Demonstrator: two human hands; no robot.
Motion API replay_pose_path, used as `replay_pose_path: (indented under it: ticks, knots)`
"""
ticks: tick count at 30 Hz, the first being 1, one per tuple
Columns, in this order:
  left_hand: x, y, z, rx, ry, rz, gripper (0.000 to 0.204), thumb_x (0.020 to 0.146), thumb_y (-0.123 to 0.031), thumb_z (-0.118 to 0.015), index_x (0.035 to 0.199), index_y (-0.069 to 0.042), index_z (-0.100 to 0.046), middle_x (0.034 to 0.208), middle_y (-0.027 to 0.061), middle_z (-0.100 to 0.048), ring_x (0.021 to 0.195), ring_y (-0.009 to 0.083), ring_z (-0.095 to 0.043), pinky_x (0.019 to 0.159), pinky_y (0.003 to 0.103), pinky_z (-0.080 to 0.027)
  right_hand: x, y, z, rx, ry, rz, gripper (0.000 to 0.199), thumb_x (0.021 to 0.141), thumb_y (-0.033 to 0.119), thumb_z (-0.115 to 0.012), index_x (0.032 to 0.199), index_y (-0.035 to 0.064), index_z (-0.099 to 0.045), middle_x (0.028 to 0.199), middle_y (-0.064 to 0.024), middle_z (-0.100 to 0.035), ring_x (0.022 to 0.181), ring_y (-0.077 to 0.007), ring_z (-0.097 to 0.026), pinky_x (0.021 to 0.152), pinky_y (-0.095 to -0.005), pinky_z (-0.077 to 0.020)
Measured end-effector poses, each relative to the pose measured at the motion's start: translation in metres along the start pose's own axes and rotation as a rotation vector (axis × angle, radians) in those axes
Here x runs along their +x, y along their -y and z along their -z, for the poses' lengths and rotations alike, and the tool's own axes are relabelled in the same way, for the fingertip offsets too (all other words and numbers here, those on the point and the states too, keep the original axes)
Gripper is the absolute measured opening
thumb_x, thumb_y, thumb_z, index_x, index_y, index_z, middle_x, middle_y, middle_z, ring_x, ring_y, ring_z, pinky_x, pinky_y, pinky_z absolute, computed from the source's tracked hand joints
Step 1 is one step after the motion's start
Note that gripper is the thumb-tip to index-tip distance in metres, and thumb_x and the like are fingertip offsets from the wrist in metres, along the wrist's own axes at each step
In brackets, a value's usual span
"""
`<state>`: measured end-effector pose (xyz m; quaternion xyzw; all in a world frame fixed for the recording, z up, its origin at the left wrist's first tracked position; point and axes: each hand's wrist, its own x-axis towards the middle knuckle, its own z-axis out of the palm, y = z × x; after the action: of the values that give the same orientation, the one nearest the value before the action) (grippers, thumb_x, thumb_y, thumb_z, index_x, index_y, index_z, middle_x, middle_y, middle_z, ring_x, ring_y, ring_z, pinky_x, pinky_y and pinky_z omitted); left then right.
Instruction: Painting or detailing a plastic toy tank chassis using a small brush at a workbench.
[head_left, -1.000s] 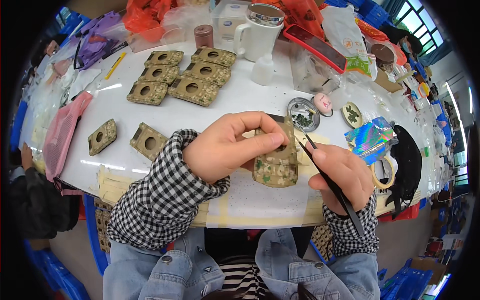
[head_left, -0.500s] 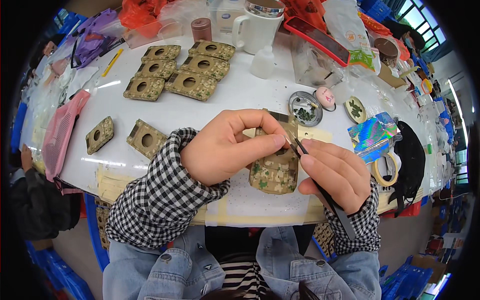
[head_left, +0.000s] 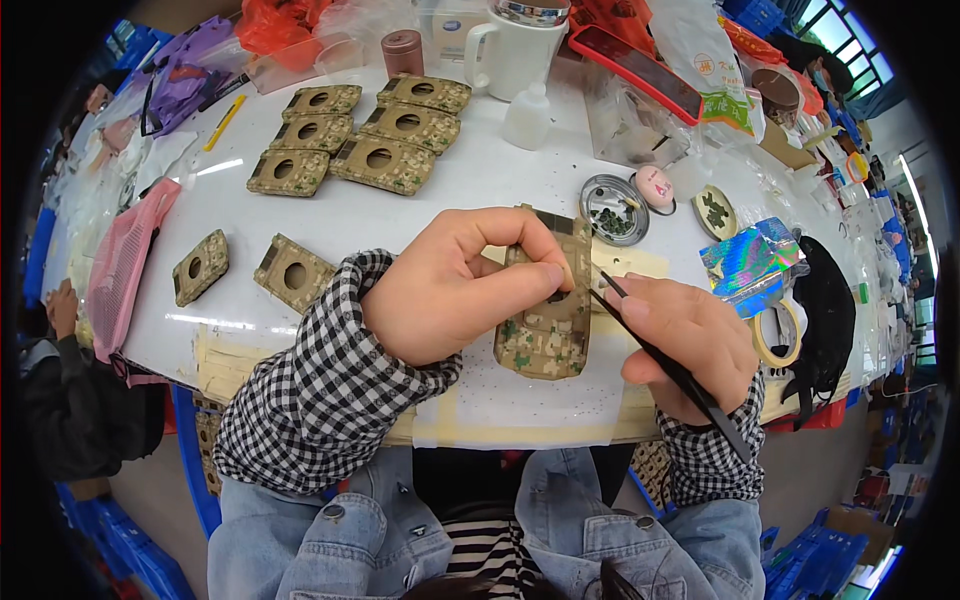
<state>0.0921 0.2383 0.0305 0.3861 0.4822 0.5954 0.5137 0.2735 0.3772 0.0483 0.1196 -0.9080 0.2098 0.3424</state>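
A camouflage model tank hull [head_left: 545, 345] is in front of me above the white paper. My left hand [head_left: 440, 295] is closed on it, with thumb and forefinger pinched over its round opening. Whether a tiny part sits between those fingertips I cannot make out. In my right hand [head_left: 695, 330] are black tweezers [head_left: 675, 372], their points close to the hull's right edge. Two similar hulls lie to the left, one hull [head_left: 294, 273] beside my left sleeve and another hull [head_left: 201, 268] farther out. Beyond my right hand stands a round dish [head_left: 613, 208] of small dark green pieces.
At the back left are several camouflage hulls [head_left: 380, 160] in two stacked rows. Behind them stand a white mug [head_left: 515, 55] and a small bottle [head_left: 526, 118]. A red-edged phone [head_left: 640, 75], a round lid [head_left: 714, 212] with green bits, and a tape roll [head_left: 777, 335] lie rightward.
The tweezers' points have drawn away from my left fingertips, and my right hand has shifted slightly right. My left hand keeps its pinch, and the hull sits a little higher in view.
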Motion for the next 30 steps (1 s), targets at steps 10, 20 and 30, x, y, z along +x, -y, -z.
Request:
replay_pose_path:
  ticks: [10, 20, 30]
  knots:
    - [-0.003, -0.008, -0.006, 0.07, 0.103, 0.121, 0.01, 0.089, -0.007, -0.06, 0.091, 0.002, -0.061, 0.091, 0.0037, -0.062, 0.081, 0.0057, -0.056, 0.071, 0.019, -0.044, -0.012, -0.006, -0.01, 0.793, -0.209, -0.484, 0.031, 0.1, 0.022, -0.042, 0.097, -0.0052, -0.056, 0.093, -0.0122, -0.059, 0.083, -0.02, -0.063, 0.076, -0.0318, -0.0535]
    - [-0.003, 0.003, -0.007, 0.119, 0.1, 0.06, 0.007, 0.088, -0.004, -0.059, 0.091, 0.003, -0.061, 0.094, 0.0048, -0.057, 0.088, 0.0084, -0.057, 0.076, 0.021, -0.045, -0.004, 0.004, -0.014, 0.801, -0.18, -0.634, 0.037, 0.102, 0.027, -0.031, 0.096, -0.0039, -0.049, 0.089, -0.0116, -0.049, 0.08, -0.0184, -0.059, 0.073, -0.0375, -0.06]
    - [-0.003, 0.002, -0.007, 0.125, 0.104, 0.091, 0.007, 0.088, -0.004, -0.059, 0.09, 0.002, -0.06, 0.095, 0.0041, -0.057, 0.087, 0.0077, -0.056, 0.075, 0.021, -0.045, -0.007, 0.002, -0.013, 0.913, -0.214, -0.688, 0.034, 0.101, 0.026, -0.037, 0.097, -0.0045, -0.052, 0.093, -0.0126, -0.06, 0.088, -0.023, -0.067, 0.078, -0.0332, -0.0569]
